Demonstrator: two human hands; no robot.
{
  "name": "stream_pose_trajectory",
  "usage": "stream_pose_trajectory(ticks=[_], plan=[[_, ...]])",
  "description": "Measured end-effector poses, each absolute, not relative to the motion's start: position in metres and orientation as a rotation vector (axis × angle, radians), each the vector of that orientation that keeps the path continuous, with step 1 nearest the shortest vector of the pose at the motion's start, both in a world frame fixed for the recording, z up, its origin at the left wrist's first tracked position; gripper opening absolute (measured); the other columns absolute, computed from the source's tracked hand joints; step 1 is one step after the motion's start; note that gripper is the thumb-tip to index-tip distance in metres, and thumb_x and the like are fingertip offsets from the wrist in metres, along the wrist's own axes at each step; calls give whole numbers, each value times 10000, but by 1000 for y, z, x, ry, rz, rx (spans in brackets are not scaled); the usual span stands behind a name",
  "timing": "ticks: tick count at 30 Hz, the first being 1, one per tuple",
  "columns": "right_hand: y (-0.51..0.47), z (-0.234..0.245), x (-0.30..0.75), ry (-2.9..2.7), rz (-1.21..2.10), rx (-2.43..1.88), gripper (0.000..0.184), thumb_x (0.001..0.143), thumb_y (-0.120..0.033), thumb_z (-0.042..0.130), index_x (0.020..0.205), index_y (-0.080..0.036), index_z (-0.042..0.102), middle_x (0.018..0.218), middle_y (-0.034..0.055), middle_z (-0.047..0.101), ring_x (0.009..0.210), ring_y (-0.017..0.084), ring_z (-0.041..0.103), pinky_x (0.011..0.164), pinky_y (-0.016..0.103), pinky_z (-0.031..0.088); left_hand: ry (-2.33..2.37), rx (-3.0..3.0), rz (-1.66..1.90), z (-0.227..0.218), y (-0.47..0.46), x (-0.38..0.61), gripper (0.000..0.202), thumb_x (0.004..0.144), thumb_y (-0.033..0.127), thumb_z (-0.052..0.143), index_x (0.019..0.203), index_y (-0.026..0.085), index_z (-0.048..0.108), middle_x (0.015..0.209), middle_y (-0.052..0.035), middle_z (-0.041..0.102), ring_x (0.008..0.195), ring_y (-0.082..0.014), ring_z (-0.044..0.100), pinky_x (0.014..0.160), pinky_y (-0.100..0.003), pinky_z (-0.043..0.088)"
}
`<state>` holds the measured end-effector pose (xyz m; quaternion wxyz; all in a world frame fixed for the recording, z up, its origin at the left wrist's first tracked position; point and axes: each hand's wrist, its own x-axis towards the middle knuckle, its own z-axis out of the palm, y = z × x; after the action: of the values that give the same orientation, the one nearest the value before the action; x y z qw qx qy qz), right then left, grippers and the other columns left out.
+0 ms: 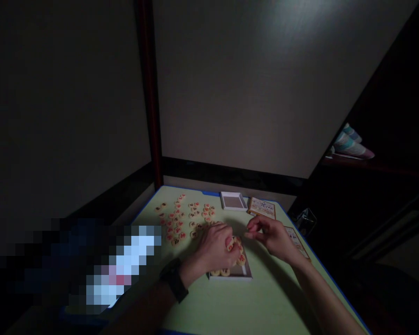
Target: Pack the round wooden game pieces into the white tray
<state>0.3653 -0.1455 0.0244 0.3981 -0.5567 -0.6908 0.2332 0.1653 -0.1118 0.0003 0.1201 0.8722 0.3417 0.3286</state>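
Observation:
My left hand (218, 246), with a dark watch (176, 279) at its wrist, is over a shallow open box (230, 278). Its fingers are closed on a round Chinese chess piece (230, 244) with a red mark. Other pieces (225, 271) lie inside along the box's edges; the hand covers part of the box. To the right, my right hand (267, 235) is raised above the table, thumb and fingertips pinched together. Whatever may be between them is too small to make out. Left of the box, several loose Chinese chess pieces (176, 223), red and black marked, are scattered.
An open white tray (233, 201) sits at the table's far edge. Beside it lies a printed box (261, 207), and another printed item (298, 242) is partly behind my right arm. The pale green table (209, 311) has a blue rim. Walls rise behind it.

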Motion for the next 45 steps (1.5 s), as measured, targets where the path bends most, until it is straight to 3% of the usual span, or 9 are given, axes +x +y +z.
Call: stream_pose_trajectory(ticks=[4, 8, 12, 15, 23, 33, 41, 45], plan=[[-138, 16, 367, -1681, 562, -1450, 319, 833, -500, 583, 873, -183, 590, 666, 13, 635, 639, 173, 606, 656, 291, 466, 817, 2707, 1106, -5, -115, 163, 157, 756, 256, 517, 614, 204, 477, 604, -14, 525, 649, -170, 540, 666, -314, 442], [-121, 21, 352, -1773, 500, -1511, 331, 920, -466, 432, 896, -179, 595, 625, 16, 650, 611, 184, 626, 649, 292, 471, 708, 2820, 1205, -9, -121, 162, 128, 754, 295, 524, 685, 192, 558, 644, -31, 572, 643, -184, 573, 657, -337, 477], [-84, 37, 321, -2126, 345, -1505, 203, 883, -254, 482, 852, -169, 663, 770, 52, 717, 715, 181, 650, 683, 264, 452, 624, 2852, 1232, -8, -127, 163, 142, 751, 312, 531, 678, 194, 565, 641, -28, 586, 586, -178, 574, 587, -336, 470], [-50, 44, 297, -2410, 160, -1607, 217, 820, -112, 518, 904, -172, 710, 907, 64, 739, 826, 170, 653, 736, 235, 431, 584, 2852, 1227, -4, -129, 162, 147, 758, 305, 531, 670, 195, 571, 632, -26, 589, 583, -180, 586, 574, -335, 465], [0, 40, 262, -2572, -36, -1938, 176, 800, -191, 593, 877, -198, 752, 896, 114, 745, 839, 232, 681, 675, 264, 438, 552, 2869, 1359, -8, -121, 164, 148, 732, 298, 543, 625, 198, 565, 561, -23, 547, 502, -157, 533, 510, -326, 434], [10, 38, 252, -2626, -55, -1939, 234, 805, -187, 588, 954, -239, 762, 915, 106, 749, 865, 252, 691, 704, 287, 455, 467, 2883, 1380, -6, -119, 166, 168, 751, 275, 515, 611, 199, 569, 497, -10, 470, 480, -146, 481, 480, -317, 403], [-8, 53, 282, -2464, -20, -1806, 375, 755, -102, 569, 1082, -209, 720, 964, 71, 734, 866, 198, 663, 731, 241, 431, 1133, 2699, 1172, 7, -98, 152, 170, 867, 228, 440, 801, 189, 591, 753, -65, 602, 707, -213, 590, 668, -366, 480], [-35, 46, 309, -2307, 52, -1707, 309, 777, -122, 547, 1025, -168, 725, 855, 68, 734, 769, 188, 658, 705, 253, 440, 1320, 2658, 941, 9, -83, 145, 162, 890, 200, 431, 929, 169, 585, 927, -99, 612, 865, -241, 593, 741, -369, 484]])
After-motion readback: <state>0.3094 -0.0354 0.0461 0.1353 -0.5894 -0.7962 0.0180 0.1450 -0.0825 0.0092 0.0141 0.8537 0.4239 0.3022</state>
